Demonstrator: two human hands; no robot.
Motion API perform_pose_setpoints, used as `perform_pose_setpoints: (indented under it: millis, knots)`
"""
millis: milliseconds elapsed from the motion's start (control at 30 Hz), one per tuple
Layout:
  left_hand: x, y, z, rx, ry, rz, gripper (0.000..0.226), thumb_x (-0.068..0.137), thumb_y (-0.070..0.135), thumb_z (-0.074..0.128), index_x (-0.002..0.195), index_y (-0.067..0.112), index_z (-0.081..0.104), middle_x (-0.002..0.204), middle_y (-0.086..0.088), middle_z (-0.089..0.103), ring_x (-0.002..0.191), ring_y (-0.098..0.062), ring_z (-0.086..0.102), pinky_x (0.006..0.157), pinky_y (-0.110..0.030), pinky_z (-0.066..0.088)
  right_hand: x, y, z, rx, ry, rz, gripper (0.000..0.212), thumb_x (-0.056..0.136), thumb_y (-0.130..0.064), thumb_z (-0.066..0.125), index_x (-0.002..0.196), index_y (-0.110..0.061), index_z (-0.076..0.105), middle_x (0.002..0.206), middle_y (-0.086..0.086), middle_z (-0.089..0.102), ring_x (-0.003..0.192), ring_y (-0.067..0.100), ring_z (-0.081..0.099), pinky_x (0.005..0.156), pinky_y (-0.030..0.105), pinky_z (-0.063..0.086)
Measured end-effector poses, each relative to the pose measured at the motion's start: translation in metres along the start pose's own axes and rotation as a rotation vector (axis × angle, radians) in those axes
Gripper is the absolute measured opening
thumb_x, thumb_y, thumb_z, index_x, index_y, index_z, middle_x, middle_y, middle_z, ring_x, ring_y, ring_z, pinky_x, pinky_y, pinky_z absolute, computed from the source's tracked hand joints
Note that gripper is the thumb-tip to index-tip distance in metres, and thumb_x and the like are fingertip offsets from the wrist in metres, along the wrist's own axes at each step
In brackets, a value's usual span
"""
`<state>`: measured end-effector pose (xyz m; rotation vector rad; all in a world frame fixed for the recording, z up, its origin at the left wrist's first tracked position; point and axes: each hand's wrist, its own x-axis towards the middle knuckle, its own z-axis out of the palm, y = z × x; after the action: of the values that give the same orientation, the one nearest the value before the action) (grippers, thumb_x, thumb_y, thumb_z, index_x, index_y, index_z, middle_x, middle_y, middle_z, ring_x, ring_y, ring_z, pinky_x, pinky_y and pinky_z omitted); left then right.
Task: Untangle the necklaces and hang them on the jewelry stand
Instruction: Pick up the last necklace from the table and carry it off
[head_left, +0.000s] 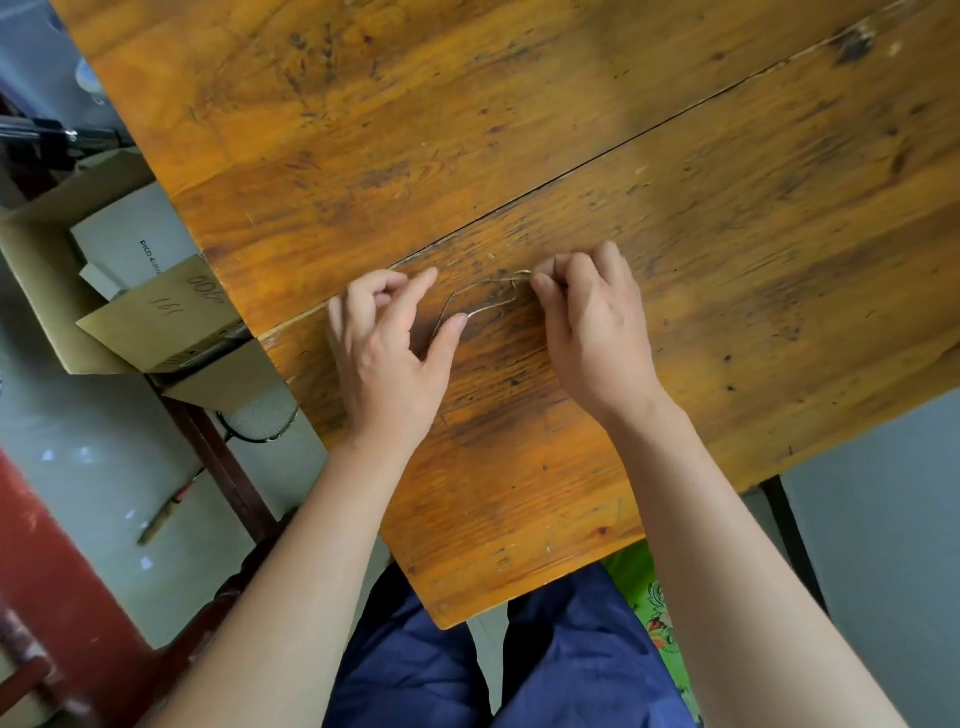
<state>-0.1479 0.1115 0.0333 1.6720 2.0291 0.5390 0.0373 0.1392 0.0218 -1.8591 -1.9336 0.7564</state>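
R hand: fingers bunched, tips pinching one end of the chain. L hand loose: thumb and index spread, thumb tip touching the loop, other fingers curled, no grip visible. Chain lies on the table btwn the hands, a thin loop w/ a small snag by the R fingertips. Stand not in view.

Risks, as I judge: tugging w/ R before the snag is freed would tighten it, and fine links may kink or snap. The strand could catch in the board seam. Table edge is near on the L; a flick could send it off toward the box.
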Motion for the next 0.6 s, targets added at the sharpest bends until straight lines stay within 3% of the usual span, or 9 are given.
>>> perform_pose_setpoints:
  millis: [167,400,500,600]
  knots:
    - [0.022,0.016,0.008,0.009,-0.080,0.122,0.041,0.087,0.046,0.067,0.121,0.023,0.070,0.109,-0.004,0.057,0.097,-0.025,0.046,0.085,-0.038,0.044,-0.012,0.004,-0.009,0.145,-0.020,-0.018,0.019,0.106,-0.019,0.046,0.099,-0.006,0.058,0.097,0.006,0.064,0.092,0.024,0.049,0.081,0.043,0.046]
    - [0.032,0.020,0.016,0.004,-0.121,0.224,0.019,0.088,0.044,0.067,0.100,0.033,0.077,0.100,-0.001,0.056,0.096,-0.027,0.046,0.080,-0.046,0.044,-0.011,0.000,-0.023,0.297,-0.014,0.057,0.017,0.104,-0.017,0.048,0.100,-0.005,0.061,0.100,0.002,0.062,0.096,0.007,0.043,0.087,0.011,0.036]
    - [0.031,0.020,0.016,-0.013,-0.116,0.207,0.017,0.090,0.041,0.066,0.096,0.030,0.077,0.098,0.000,0.057,0.096,-0.026,0.046,0.081,-0.044,0.043,-0.012,-0.003,-0.025,0.344,-0.017,0.070,0.016,0.104,-0.016,0.049,0.100,-0.005,0.060,0.099,-0.002,0.060,0.097,0.008,0.047,0.087,0.009,0.035]
    - [0.028,0.022,0.015,-0.043,-0.125,0.171,0.017,0.093,0.035,0.063,0.097,0.024,0.076,0.099,-0.002,0.056,0.097,-0.024,0.044,0.084,-0.037,0.041,-0.014,-0.006,-0.030,0.438,-0.097,0.141,0.011,0.105,-0.017,0.050,0.100,-0.011,0.058,0.091,-0.015,0.058,0.084,0.000,0.052,0.080,0.011,0.039]
